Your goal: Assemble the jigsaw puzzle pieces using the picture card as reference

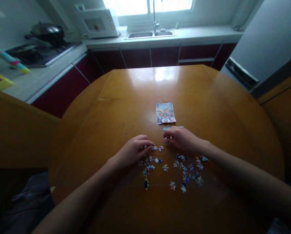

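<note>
Small jigsaw puzzle pieces lie on the brown wooden table (126,97) in front of me. My left hand (135,149) has its fingers bent and its thumb drawn in, the tips pinching at the edge of a puzzle piece (154,148); more pieces show partly beneath the fingers. Just right of it lies another puzzle piece (161,149). My right hand (181,138) curls its fingers about a puzzle piece (166,141) beside a light blue strip (168,128). Nearer me, loose pieces (184,172) lie in a heap at right, with a scattered group (150,167) at left.
A colourful printed picture sheet (165,113) lies beyond my hands. Past the table, a counter holds a sink (140,34), a white microwave (98,24) and a stove with a wok (48,31). A large grey appliance (269,42) stands at right.
</note>
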Demonstrator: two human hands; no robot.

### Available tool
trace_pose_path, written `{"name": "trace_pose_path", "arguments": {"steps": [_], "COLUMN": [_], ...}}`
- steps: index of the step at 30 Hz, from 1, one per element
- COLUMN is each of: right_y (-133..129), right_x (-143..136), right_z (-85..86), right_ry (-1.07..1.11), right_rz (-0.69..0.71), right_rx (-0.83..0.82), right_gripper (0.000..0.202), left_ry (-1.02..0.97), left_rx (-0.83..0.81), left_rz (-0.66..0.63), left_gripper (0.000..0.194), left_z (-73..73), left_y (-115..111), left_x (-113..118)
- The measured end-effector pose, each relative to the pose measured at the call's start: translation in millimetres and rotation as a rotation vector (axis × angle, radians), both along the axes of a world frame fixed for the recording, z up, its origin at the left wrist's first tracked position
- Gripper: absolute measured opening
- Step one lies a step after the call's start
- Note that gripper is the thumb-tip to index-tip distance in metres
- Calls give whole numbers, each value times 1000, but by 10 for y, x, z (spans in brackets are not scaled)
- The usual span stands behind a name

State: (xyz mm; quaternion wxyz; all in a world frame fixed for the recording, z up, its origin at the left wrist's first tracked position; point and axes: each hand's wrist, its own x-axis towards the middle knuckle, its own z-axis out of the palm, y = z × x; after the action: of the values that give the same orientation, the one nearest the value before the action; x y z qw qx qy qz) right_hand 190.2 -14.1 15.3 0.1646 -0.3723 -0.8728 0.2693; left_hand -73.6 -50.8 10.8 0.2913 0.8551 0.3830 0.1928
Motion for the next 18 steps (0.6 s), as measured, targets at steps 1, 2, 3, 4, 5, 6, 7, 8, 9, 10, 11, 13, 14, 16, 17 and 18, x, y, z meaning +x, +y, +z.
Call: {"name": "trace_pose_path", "arguments": {"steps": [1,2,3,4,5,6,7,8,9,10,11,13,14,16,17,18], "right_y": [16,27,32,29,16,-7,-42,-85,-137,-193,-249,-349,-385,-427,-433,-432], "right_x": [-13,-17,-13,-2,16,39,66,94,120,143,161,176,174,159,149,141], "right_z": [-6,-14,-24,-36,-49,-61,-72,-79,-82,-81,-76,-63,-58,-59,-66,-77], "right_ry": [-19,-28,-28,-20,-6,6,14,17,10,-6,-9,-34,-43,-63,-73,-82], "right_rz": [7,15,19,12,-9,-41,-77,-102,-115,-111,-86,-60,-50,-37,-34,-34], "right_rx": [29,59,84,104,121,139,156,174,193,198,198,202,207,227,240,257], "right_gripper": [16,15,14,13,13,12,12,12,13,14,14,18,19,22,22,23], "left_ry": [-1,-4,-7,-10,-13,-17,-17,-14,-7,4,20,61,82,119,133,144], "left_rx": [1,4,9,20,39,65,99,137,178,218,252,304,321,340,342,340], "left_rz": [1,1,2,2,1,0,-2,-4,-6,-11,-22,-62,-90,-148,-173,-193], "left_gripper": [21,21,21,21,21,20,20,19,19,20,20,22,22,22,23,24], "left_z": [1,1,1,1,1,2,4,8,13,18,23,26,24,12,3,-5], "left_y": [-2,-4,-4,-2,3,10,20,32,46,60,75,103,116,143,157,171], "left_x": [1,1,-1,-2,-3,-1,6,18,38,64,97,174,212,275,296,310]}}
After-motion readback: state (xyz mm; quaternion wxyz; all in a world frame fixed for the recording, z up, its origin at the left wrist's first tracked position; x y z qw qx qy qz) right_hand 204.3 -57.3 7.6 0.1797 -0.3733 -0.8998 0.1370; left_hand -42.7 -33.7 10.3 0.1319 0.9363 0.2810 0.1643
